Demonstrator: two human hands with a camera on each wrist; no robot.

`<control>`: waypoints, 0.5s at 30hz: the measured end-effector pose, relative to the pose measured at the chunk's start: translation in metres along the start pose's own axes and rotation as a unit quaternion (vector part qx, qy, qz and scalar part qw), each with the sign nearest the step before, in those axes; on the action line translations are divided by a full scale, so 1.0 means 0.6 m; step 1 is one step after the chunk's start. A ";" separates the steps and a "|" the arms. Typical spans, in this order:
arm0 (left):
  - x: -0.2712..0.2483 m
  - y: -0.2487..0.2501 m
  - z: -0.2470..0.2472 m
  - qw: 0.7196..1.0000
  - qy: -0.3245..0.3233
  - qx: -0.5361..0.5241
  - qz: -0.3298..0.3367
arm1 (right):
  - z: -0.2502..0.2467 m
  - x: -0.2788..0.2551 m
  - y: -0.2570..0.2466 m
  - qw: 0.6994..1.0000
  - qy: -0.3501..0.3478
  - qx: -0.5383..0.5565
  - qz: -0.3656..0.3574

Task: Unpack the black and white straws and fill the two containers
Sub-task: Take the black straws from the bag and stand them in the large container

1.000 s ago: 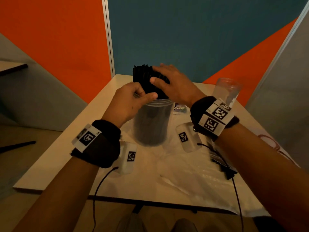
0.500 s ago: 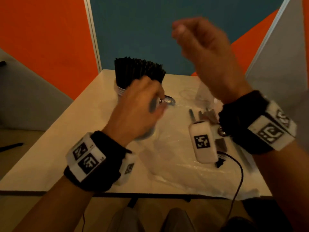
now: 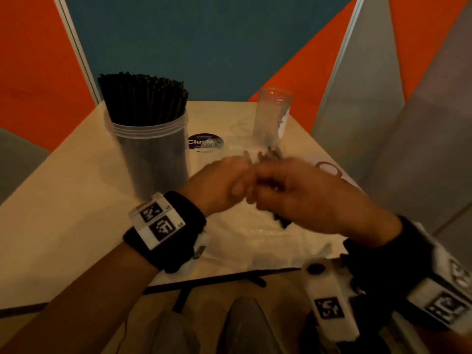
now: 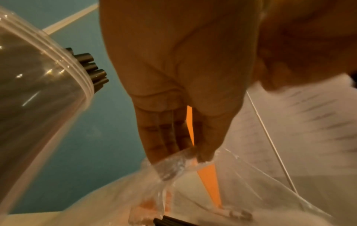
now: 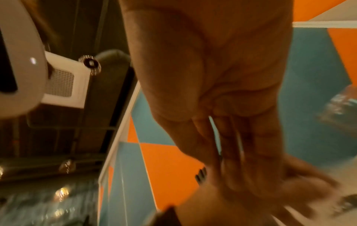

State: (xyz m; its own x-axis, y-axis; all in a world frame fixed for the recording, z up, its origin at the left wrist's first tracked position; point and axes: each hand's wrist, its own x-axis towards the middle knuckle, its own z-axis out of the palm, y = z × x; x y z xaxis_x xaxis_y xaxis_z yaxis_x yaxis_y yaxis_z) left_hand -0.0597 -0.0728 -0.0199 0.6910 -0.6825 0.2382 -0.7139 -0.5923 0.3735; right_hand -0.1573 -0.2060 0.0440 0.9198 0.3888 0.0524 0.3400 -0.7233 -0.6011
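Clear crinkled plastic bag [image 4: 170, 168] is pinched in your left hand's [image 3: 219, 182] fingertips; loose black straws [image 3: 268, 154] lie just beyond, pointing away. Your right hand [image 3: 301, 198] touches it, grip unclear.

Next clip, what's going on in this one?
A person is unpacking straws at a small table. One clear container already stands packed with black straws; the second clear container behind looks nearly empty. Both hands meet over a clear plastic bag: the left hand pinches the bag's edge between fingertips and thumb, as its wrist view shows. The right hand is too blurred to tell its grip.
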 end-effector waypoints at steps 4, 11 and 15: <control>0.013 0.001 -0.014 0.999 0.029 0.025 0.000 | 0.039 0.027 0.056 0.960 -0.129 -0.195 0.151; 0.019 0.019 0.002 0.999 0.039 0.009 0.000 | 0.085 0.097 0.141 0.930 -0.056 -0.266 0.246; 0.020 0.025 0.009 0.999 0.042 -0.002 0.002 | 0.097 0.120 0.165 0.925 -0.042 -0.255 0.278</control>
State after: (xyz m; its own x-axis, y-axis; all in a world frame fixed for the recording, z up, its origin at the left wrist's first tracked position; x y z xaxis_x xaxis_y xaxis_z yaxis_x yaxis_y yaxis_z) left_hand -0.0629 -0.0921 -0.0166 0.6953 -0.6463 0.3144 -0.7164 -0.5882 0.3751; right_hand -0.0687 -0.2165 -0.0584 0.9692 -0.0965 -0.2265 -0.1129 -0.9918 -0.0604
